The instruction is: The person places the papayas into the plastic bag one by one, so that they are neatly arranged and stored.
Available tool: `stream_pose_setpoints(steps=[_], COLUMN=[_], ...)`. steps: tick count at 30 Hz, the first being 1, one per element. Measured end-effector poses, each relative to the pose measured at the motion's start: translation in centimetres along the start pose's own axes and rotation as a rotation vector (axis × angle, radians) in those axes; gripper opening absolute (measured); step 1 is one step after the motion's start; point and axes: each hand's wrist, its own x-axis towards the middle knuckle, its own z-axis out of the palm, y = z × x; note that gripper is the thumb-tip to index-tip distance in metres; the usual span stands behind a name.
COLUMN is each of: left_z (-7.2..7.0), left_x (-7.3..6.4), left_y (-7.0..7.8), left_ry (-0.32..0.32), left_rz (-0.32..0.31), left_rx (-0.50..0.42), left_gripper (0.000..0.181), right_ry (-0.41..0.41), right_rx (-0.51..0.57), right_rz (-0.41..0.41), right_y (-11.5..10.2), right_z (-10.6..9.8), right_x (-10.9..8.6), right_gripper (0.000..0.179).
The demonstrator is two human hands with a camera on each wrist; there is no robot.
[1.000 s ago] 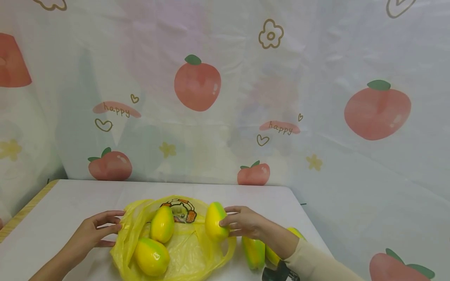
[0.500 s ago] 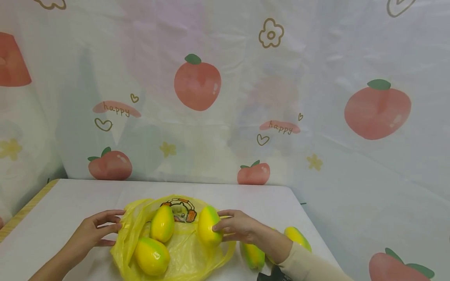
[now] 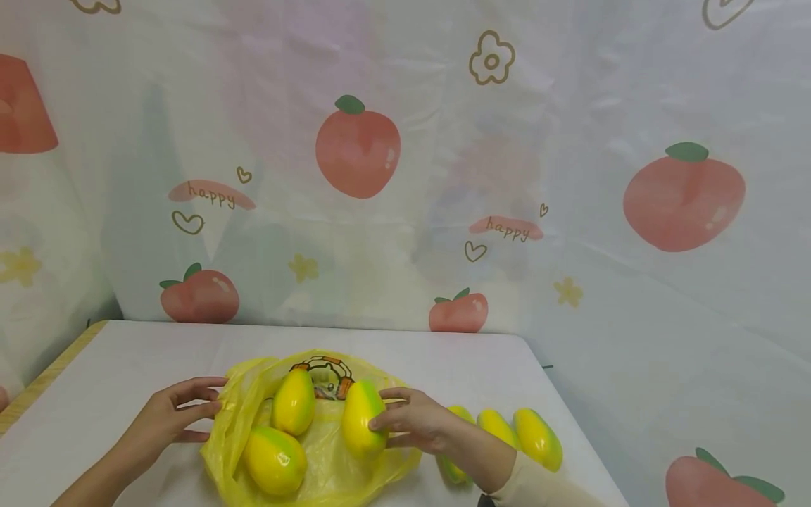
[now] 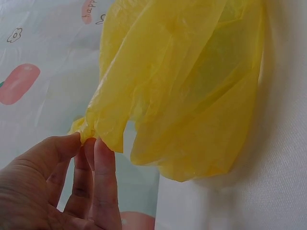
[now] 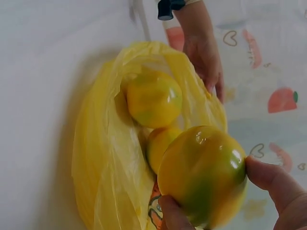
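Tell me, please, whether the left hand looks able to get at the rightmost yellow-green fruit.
Probably not: the left hand pinches the yellow bag, and the bag and right forearm lie between it and the rightmost fruit.

Thin, crinkled, translucent plastic is seen in the yellow bag (image 4: 187,91), lightly sheened along its folds. The 6 mangoes (image 3: 277,461) are smooth and glossy, marked by bright highlights. The white tabletop (image 4: 278,153) is matt and finely textured, bordered by a wood-grained edge (image 3: 44,380). The creased backdrop (image 3: 405,246) is faintly sheened; whether cloth or plastic was used cannot be told.
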Motion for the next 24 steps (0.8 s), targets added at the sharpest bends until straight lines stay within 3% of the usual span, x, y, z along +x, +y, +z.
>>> stream_pose_setpoints(steps=[10,24], left_z=[-0.1,0.1], left_x=[0.2,0.2], left_y=[-0.2,-0.2], left_ry=[-0.002,0.005], left_rz=[-0.009,-0.011], left_rx=[0.001,0.011], left_gripper=[0.051,0.054], right_ry=[-0.018,-0.012], right_rx=[0.051,0.079], right_rz=[-0.021,0.009], right_y=[0.9,2.4], right_z=[1.6,3.8], right_x=[-0.3,0.6], right_gripper=[0.068,0.061])
